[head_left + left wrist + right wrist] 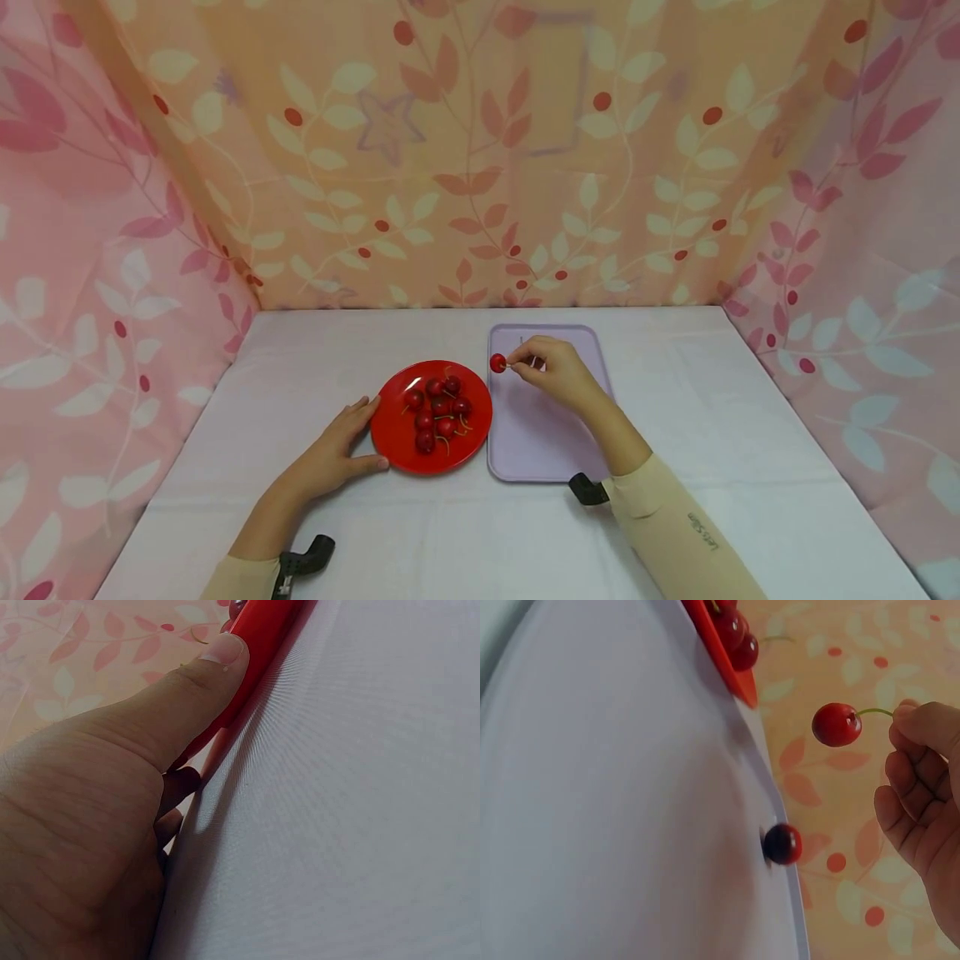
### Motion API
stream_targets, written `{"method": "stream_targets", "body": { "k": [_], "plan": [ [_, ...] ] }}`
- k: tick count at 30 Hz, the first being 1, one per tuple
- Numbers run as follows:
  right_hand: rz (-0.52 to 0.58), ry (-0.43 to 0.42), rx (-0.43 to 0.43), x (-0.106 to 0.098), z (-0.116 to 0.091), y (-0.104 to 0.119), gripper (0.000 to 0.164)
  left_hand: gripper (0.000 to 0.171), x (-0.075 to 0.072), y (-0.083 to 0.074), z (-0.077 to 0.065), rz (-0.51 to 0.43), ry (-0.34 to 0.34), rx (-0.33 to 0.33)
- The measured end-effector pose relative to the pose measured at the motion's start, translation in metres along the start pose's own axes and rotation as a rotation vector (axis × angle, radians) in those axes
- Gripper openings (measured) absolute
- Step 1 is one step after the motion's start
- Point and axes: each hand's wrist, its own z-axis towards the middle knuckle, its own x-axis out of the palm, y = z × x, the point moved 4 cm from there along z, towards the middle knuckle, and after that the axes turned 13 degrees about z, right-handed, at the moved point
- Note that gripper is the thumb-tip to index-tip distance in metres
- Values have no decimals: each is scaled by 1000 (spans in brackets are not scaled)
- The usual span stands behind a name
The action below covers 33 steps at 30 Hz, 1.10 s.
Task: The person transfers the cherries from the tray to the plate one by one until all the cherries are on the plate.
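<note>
Our right hand [558,372] pinches the thin stem of one cherry [498,362] between the thumb and the fingertips, so the fruit hangs out to the side, in the air above the far left corner of the lilac tray [540,442]. In the right wrist view this held cherry [837,724] is clearly apart from the tray surface, not yet put down. In the same view we notice another cherry [783,844] that seems to lie on the tray near its rim; in the head view our hand covers this place, so we cannot confirm it from there.

Our left hand [337,450] rests on the worktop [750,467] with relaxed fingers, and the thumb [202,682] presses against the edge of the red plate [390,433] to keep it steady. It grasps nothing; it only touches the rim.

On the plate a small heap of cherries [438,410] remains, about seven or eight as far as we can count, several with their stems on.

We judge that the moving of cherries from the plate to the tray is at its beginning: perhaps one is already placed, one is on the way, and most of them wait on the plate. The tray is mostly bare.
</note>
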Motion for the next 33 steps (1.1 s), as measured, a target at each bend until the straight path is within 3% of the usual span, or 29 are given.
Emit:
{"method": "stream_targets", "body": {
  "k": [9, 23, 33],
  "plan": [
    [49, 60, -64, 32, 9, 21, 10, 107, 2, 1, 0, -4, -2, 1],
    [107, 169, -51, 80, 18, 42, 10, 106, 0, 0, 0, -13, 0, 7],
    [121, 223, -38, 106, 17, 45, 9, 105, -2, 0, -1, -2, -11, 13]
  ]
}}
